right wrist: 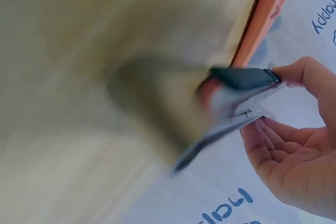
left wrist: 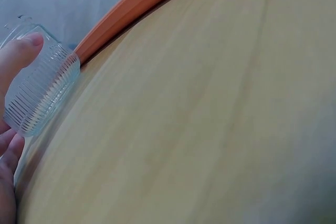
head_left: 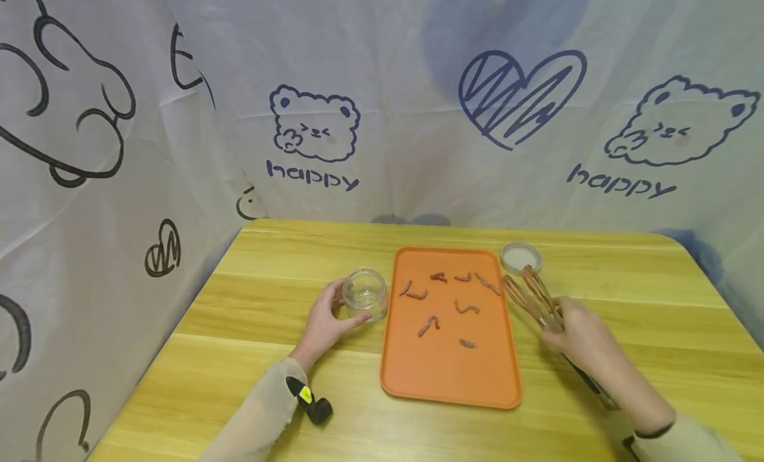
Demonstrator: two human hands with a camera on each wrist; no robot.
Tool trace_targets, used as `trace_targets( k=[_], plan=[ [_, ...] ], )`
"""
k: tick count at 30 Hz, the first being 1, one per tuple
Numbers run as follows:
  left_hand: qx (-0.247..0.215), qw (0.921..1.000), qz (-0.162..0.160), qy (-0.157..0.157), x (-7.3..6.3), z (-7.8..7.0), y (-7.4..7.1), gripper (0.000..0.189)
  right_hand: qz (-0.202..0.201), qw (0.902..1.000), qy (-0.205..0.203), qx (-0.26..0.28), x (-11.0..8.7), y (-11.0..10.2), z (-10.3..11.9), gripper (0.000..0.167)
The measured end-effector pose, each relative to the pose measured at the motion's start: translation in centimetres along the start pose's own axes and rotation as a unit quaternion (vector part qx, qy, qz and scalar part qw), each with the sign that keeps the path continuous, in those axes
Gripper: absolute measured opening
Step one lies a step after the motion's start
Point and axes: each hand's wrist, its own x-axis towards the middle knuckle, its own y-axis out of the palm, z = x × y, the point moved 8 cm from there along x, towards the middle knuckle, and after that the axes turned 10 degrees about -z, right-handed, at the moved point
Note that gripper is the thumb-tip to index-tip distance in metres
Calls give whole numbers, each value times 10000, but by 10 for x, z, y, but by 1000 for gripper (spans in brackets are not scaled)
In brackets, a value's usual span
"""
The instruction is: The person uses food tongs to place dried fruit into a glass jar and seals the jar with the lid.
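Note:
My left hand [head_left: 325, 321] holds a clear glass jar [head_left: 366, 297] on the table beside the tray's left edge, with the thumb at its front and the fingers round its far left side. In the left wrist view, the jar [left wrist: 44, 95] shows ribbed sides and the thumb across it. Between thumb and fingers, my right hand [head_left: 587, 339] grips a pair of tongs [head_left: 542, 295] right of the tray. Their two tips stand apart with nothing between them. Several thin, brown, twisted worm-like pieces [head_left: 428, 325] lie scattered on the orange tray [head_left: 447, 379].
A round, shallow, clear lid [head_left: 522, 258] lies at the tray's far right corner, near the tong tips. The wood-grain table [head_left: 286, 250] ends at a white cloth [head_left: 412, 150] with drawn bears and hearts. A black strap with a small device [head_left: 310, 402] is on the left sleeve.

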Motion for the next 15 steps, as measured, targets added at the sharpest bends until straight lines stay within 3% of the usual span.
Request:
trace_targets(
  k=[8, 15],
  plan=[
    [131, 9998, 9, -114, 0, 2, 0, 81, -459, 9940, -894, -439, 17, -6, 16, 38],
    [134, 9999, -21, -83, -1, 2, -1, 81, -533, 9835, -1460, -927, 30, -5, 28, 24]
  ],
)
